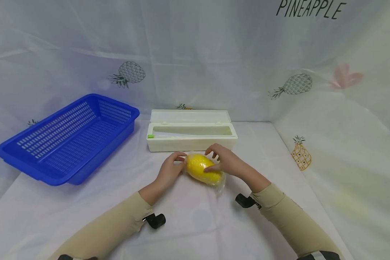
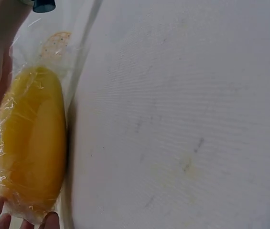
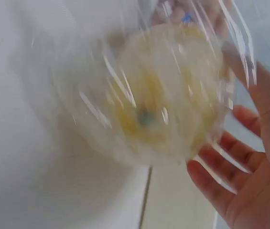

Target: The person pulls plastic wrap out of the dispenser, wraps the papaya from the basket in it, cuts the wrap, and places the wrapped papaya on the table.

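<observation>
A yellow oval fruit-like thing (image 1: 199,169) in clear plastic wrap lies on the white cloth between both hands, its loose wrap trailing off the near right end. At its far left end, my left hand (image 1: 169,171) pinches it with thumb and fingertips. My right hand (image 1: 226,161) is at its right side, thumb laid on the yellow surface and the other fingers spread above. In the right wrist view, relaxed fingers (image 3: 221,191) stand beside the blurred wrap (image 3: 91,95). The left wrist view shows the left fingertips at the lower end of the wrapped thing (image 2: 32,143).
Just behind the hands stands a long cream box (image 1: 191,145), its lid (image 1: 190,116) raised, with a white strip inside and a green piece (image 1: 150,136) at its left end. A blue slotted basket (image 1: 84,177) sits at the left. Pineapple-printed cloth (image 1: 208,72) hangs behind.
</observation>
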A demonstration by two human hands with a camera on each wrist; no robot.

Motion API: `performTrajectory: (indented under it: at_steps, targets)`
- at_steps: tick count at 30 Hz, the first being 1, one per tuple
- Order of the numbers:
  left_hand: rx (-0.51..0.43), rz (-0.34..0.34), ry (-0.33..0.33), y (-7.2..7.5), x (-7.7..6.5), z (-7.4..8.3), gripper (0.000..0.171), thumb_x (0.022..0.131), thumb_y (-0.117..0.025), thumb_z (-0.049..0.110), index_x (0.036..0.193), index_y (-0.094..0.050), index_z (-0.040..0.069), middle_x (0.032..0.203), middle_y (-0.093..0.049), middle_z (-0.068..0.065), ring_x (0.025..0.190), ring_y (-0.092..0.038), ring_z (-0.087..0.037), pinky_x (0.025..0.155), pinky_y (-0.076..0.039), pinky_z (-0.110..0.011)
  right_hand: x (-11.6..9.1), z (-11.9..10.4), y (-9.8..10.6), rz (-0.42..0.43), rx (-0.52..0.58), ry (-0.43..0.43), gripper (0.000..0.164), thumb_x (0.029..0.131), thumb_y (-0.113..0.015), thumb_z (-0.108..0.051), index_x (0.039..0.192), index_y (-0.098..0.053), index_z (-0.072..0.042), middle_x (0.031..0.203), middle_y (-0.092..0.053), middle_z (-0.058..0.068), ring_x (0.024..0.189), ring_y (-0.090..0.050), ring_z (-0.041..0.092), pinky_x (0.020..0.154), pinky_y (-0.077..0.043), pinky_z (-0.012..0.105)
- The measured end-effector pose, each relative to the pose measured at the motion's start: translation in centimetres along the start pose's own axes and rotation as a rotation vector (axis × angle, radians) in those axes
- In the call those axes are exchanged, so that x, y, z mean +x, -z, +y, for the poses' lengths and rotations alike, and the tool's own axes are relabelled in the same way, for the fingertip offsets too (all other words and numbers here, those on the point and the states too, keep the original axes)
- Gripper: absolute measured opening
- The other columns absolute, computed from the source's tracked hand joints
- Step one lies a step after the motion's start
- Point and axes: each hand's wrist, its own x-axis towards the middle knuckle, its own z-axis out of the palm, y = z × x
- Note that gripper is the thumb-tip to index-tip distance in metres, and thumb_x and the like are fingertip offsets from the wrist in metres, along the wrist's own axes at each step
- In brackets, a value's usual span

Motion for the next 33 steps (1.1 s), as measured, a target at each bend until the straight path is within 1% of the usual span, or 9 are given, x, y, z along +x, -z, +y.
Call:
performTrajectory:
  at_steps: [3,6,12,15,19,23,27,30,33]
  targets:
    - [-0.013,0.007,-0.01,-0.3,0.3,0.1,0.024,0.093,-0.066,0.013,0.116,-0.065,0.005,0.111,-0.064,-0.013,0.086,-0.061,-0.02,0.072,-0.053,-0.027,-0.1,0.7,-0.4,-0.025,0.123,0.039,0.073,0.076,-0.086,-0.026,0.137,-0.05,-0.01,0.135,-0.045,0.012,0.113,-0.053,0.03,0.092,-0.05,0.044]
    - [-0.034,-0.003,-0.024,-0.6,0.6,0.1,0.024,0.093,-0.067,0.014,0.114,-0.065,0.001,0.11,-0.065,-0.015,0.094,-0.062,-0.024,0.076,-0.055,-0.03,-0.2,1.2,-0.7,-0.06,0.201,0.043,0.083,0.077,-0.085,-0.023,0.148,-0.042,-0.016,0.146,-0.033,0.013,0.122,-0.049,0.035,0.094,-0.049,0.049]
    - [-0.029,-0.034,-0.037,-0.8,0.5,0.0,0.032,0.095,-0.065,0.021,0.121,-0.064,0.004,0.121,-0.063,-0.014,0.115,-0.057,-0.029,0.094,-0.049,-0.042,-0.5,1.9,-1.1,-0.061,0.21,0.05,0.068,0.083,-0.079,-0.026,0.144,-0.05,-0.017,0.154,-0.027,0.013,0.13,-0.039,0.035,0.097,-0.044,0.055]
    - [-0.045,-0.072,-0.059,-0.6,0.3,-0.1,0.038,0.096,-0.064,0.021,0.129,-0.06,0.005,0.131,-0.058,-0.013,0.122,-0.053,-0.031,0.1,-0.045,-0.045,-0.5,2.2,-1.6,-0.028,0.244,0.025,0.062,0.085,-0.077,-0.028,0.141,-0.053,-0.017,0.153,-0.031,0.01,0.13,-0.041,0.034,0.1,-0.042,0.055]
    - [-0.035,-0.115,-0.093,-0.1,0.2,-0.2,0.044,0.097,-0.062,0.024,0.138,-0.054,0.009,0.141,-0.052,-0.01,0.127,-0.049,-0.032,0.105,-0.04,-0.048,-0.5,2.0,-2.7,0.033,0.365,-0.03,0.059,0.088,-0.074,-0.026,0.142,-0.052,-0.017,0.15,-0.037,0.007,0.125,-0.048,0.036,0.102,-0.042,0.051]
    - [0.033,-0.136,-0.1,1.0,0.1,0.5,0.048,0.099,-0.059,0.029,0.143,-0.05,0.013,0.145,-0.048,-0.009,0.136,-0.039,-0.03,0.111,-0.027,-0.053,-0.4,1.0,-4.0,0.098,0.524,-0.125,0.058,0.09,-0.071,-0.027,0.143,-0.05,-0.02,0.149,-0.04,0.004,0.124,-0.049,0.039,0.095,-0.049,0.046]
    - [0.069,-0.186,-0.106,1.9,0.2,1.1,0.052,0.101,-0.054,0.026,0.149,-0.04,0.013,0.155,-0.034,-0.007,0.143,-0.027,-0.029,0.115,-0.018,-0.052,0.0,-0.5,-5.3,0.161,0.68,-0.228,0.058,0.093,-0.068,-0.026,0.146,-0.047,-0.022,0.151,-0.038,0.006,0.124,-0.051,0.037,0.089,-0.053,0.041]
    - [0.083,-0.23,-0.108,2.4,0.5,1.1,0.057,0.101,-0.054,0.027,0.152,-0.034,0.014,0.16,-0.022,-0.002,0.146,-0.018,-0.028,0.115,-0.016,-0.051,0.4,-1.3,-6.2,0.206,0.742,-0.267,0.058,0.094,-0.068,-0.024,0.147,-0.046,-0.021,0.151,-0.038,0.008,0.123,-0.053,0.033,0.088,-0.053,0.038]
    - [0.118,-0.267,-0.108,2.8,1.0,0.7,0.063,0.099,-0.058,0.03,0.154,-0.03,0.017,0.162,-0.014,-0.001,0.146,-0.015,-0.029,0.114,-0.018,-0.054,0.8,-1.8,-7.0,0.248,0.758,-0.272,0.057,0.094,-0.068,-0.023,0.147,-0.046,-0.021,0.15,-0.038,0.008,0.124,-0.052,0.033,0.089,-0.053,0.038]
